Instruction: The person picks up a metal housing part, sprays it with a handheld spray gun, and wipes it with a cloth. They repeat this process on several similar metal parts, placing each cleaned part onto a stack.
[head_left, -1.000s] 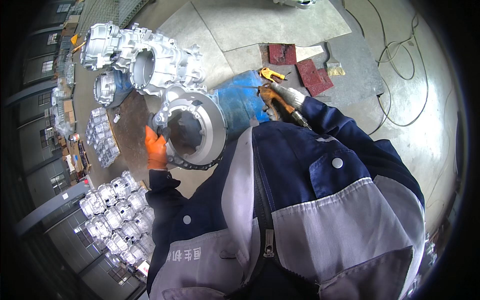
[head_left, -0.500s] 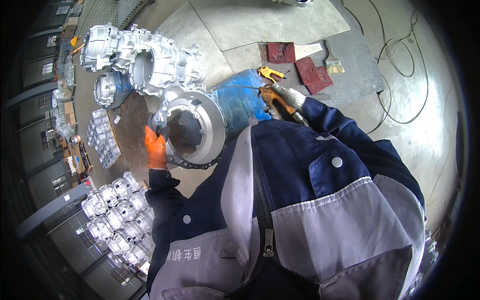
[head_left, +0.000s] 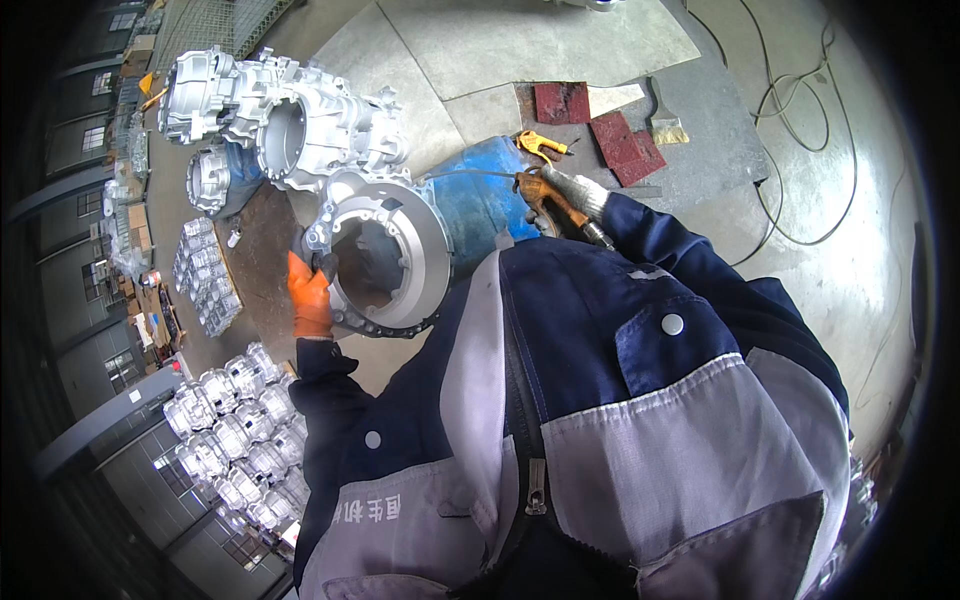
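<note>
- Hands first: your left hand (head_left: 311, 300), in an orange glove, is gripping the left rim of the round aluminium housing (head_left: 385, 250), fingers curled over the edge and thumb side pressing against the outer flange.
- Your right hand (head_left: 572, 190), in a grey glove, is closing around the orange-handled tool (head_left: 545, 200), fingers wrapped tight on its grip.
- Tool and housing are sitting apart, with the blue drum (head_left: 480, 205) showing between them; a thin hose is running from the tool's head across the drum toward the housing.
- Housing is lying against the left side of the blue drum, its wide open bore facing up toward you, tilted slightly.
- Behind it, a larger cast gearbox housing (head_left: 300, 120) is resting on the floor, and a smaller casting (head_left: 212, 178) is sitting just beside that on its left.
- Rows of small silver castings (head_left: 235, 440) are standing well apart at your lower left.
- Two dark red pads (head_left: 600, 125) and a flat brush (head_left: 665, 120) are lying on the concrete floor (head_left: 540, 40) beyond your right hand, near an orange clamp (head_left: 540, 145).
</note>
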